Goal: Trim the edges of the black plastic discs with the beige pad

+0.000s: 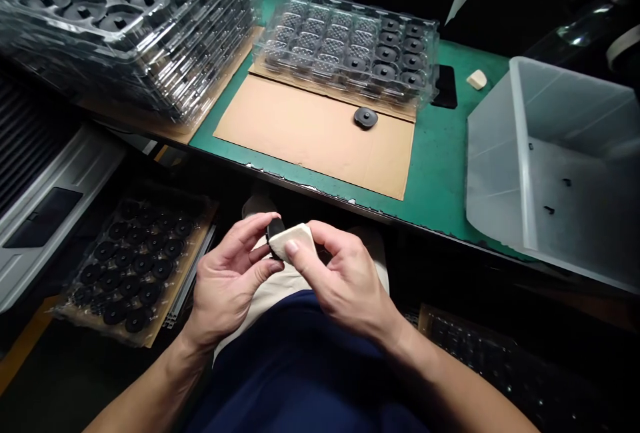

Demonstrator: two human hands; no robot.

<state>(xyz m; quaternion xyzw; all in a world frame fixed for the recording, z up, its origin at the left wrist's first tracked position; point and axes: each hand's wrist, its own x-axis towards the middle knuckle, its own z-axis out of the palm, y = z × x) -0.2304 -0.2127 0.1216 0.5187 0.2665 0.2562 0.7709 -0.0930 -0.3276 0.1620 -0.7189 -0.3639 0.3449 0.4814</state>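
Note:
Between the fingertips and thumb of my left hand (227, 270) is a round black plastic part (275, 230), held on edge above my lap. My right hand (345, 270) pinches a cream-coloured pad (295, 241), its edge against the black part. The pad covers some of the part's face. A similar black part (365, 118) lies alone on the cardboard sheet (300, 126) in front of me. Behind it, a clear plastic tray (350, 76) carries black parts in its right-hand columns.
Stacked clear trays (150, 53) rise at the left of the green tabletop (440, 153). A translucent bin (520, 153) with small black bits stands at the right. Near it lie a dark flat phone-like object (445, 86) and a cream block (477, 79). Another filled tray (135, 260) sits low at left.

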